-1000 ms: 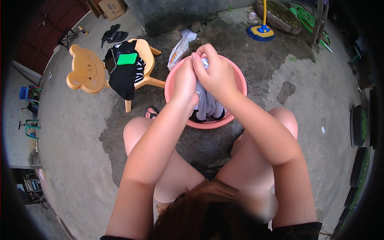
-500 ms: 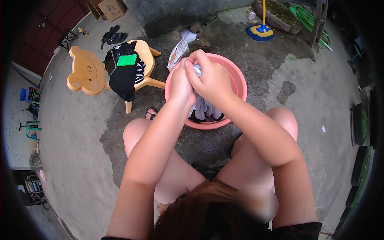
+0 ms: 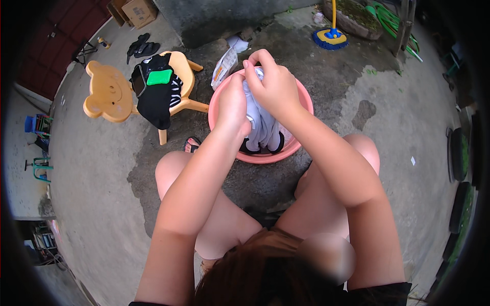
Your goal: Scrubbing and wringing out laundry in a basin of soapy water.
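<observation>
Over a pink basin (image 3: 304, 107) between my knees, a wet-looking pale lavender garment (image 3: 262, 125) with black edging hangs down in folds. My left hand (image 3: 233, 104) is closed on its left side, near the top. My right hand (image 3: 274, 87) grips the garment's upper end from the right, fingers curled over it. A strip of cloth shows between the two hands. The garment's lower part, with the black trim, rests in the basin. My palms and the hands' undersides hide the gripped cloth.
A yellow bear-faced chair (image 3: 108, 92) stands left of the basin, bearing black clothes (image 3: 154, 104) and a green object (image 3: 160, 77). Behind the basin lies a white packet (image 3: 224, 68). Farther off are black sandals (image 3: 143, 47), a blue-and-yellow mop (image 3: 331, 38) and a green hose (image 3: 388, 23).
My hands have moved slightly apart, so more of the pale garment shows between them. Its folds hang more spread out over the basin.
</observation>
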{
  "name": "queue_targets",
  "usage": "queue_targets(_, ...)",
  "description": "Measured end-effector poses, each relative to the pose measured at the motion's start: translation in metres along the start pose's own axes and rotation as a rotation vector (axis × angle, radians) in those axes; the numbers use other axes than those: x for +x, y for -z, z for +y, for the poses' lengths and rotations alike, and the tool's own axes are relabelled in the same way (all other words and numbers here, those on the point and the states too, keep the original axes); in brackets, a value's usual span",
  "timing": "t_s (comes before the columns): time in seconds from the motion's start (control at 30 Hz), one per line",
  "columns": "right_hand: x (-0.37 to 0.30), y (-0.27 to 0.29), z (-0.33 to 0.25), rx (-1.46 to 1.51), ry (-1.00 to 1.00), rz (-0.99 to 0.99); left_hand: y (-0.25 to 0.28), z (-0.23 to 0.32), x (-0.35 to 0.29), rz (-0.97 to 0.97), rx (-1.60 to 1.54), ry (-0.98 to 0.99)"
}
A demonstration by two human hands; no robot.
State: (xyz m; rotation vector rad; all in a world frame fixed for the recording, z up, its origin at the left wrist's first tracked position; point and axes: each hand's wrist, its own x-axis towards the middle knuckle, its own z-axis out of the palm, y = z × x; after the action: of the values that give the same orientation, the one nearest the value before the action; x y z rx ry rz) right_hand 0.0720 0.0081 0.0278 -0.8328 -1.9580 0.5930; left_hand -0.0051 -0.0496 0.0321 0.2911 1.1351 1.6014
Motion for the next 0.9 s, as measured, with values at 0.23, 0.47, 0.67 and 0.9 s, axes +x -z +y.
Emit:
queue_targets(0.23, -0.013, -0.009, -0.006, 0.038, -0.009, 0.012, 0.007, 0.001, 0.002, -0.032, -0.007, -0.031)
queue_targets(0.47, 0.011, 0.001, 0.01, -0.008, 0.039, 0.155, 0.0, -0.001, 0.002, -0.004, -0.03, 0.069)
queue_targets(0.67, -0.016, -0.008, -0.013, 0.016, 0.029, -0.049, 0.012, 0.001, 0.007, -0.023, -0.103, -0.091)
queue_targets(0.9, 0.009, 0.007, 0.005, 0.029, -0.121, 0.051, -0.001, 0.002, -0.003, -0.019, -0.029, 0.102)
